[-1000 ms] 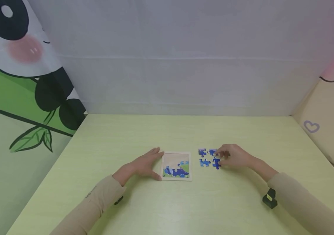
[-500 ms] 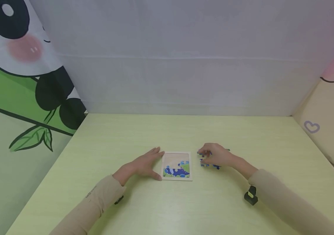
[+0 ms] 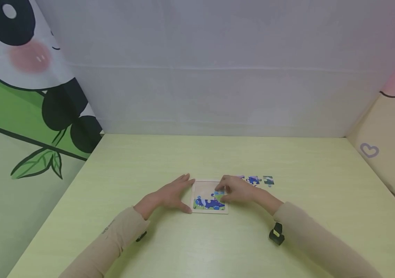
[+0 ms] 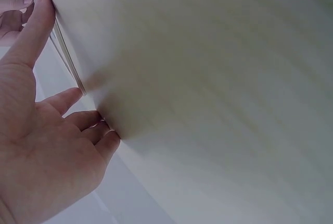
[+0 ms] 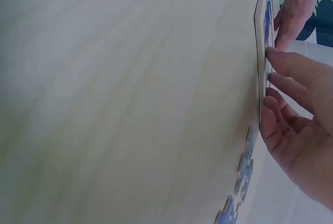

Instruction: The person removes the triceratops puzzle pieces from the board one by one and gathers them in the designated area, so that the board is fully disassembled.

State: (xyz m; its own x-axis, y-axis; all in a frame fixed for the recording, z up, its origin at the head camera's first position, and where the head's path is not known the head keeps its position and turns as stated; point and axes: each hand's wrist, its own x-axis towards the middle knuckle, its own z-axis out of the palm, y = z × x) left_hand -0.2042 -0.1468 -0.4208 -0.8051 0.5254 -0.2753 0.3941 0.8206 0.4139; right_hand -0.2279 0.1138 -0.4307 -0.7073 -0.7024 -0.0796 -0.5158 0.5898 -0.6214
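A square wooden puzzle tray (image 3: 205,212) lies flat on the table, partly filled with blue and green jigsaw pieces (image 3: 211,204) along its bottom and right. My left hand (image 3: 169,194) rests at the tray's left side, thumb against the near corner and a fingertip at the far corner. Over the tray's right edge, my right hand (image 3: 240,189) touches the pieces there with thumb and fingertips. The right wrist view shows its thumb (image 5: 296,67) and fingers against the tray (image 5: 260,67); no loose piece shows between them.
Loose jigsaw pieces (image 3: 253,180) lie on the table right of the tray, partly hidden behind my right hand. A piece (image 3: 268,180) sits at their right end. A pale cloth wall (image 3: 218,100) stands at the table's back edge.
My right hand has moved left, from the loose pieces to the tray's right side. The left hand and tray have stayed nearly still.
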